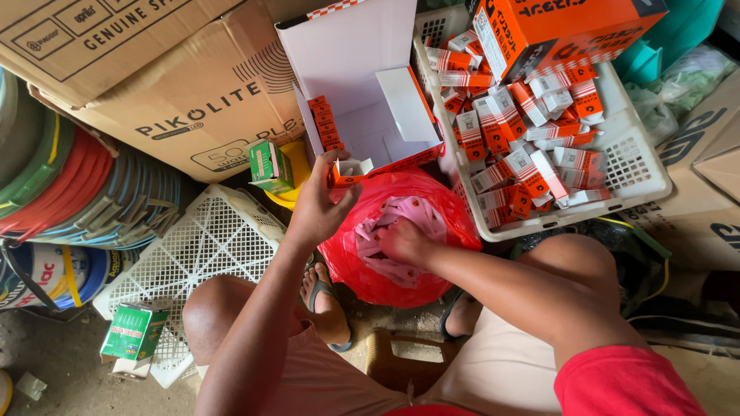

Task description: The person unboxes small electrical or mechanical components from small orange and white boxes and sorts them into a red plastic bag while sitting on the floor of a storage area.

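a small open orange box [348, 171] is pinched in the left hand [320, 208], just left above the red bag [447, 202]; the right hand [405, 240] is curled inside it on pink packets [420, 212].

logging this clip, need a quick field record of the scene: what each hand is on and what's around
left hand: holds a small orange-and-white carton, flap open
right hand: reaches into the red plastic bag, on the pink packets
ahead: open white box with a row of orange cartons inside
right of it: white basket heaped with the same small cartons
left: white crate, green box, big cardboard boxes
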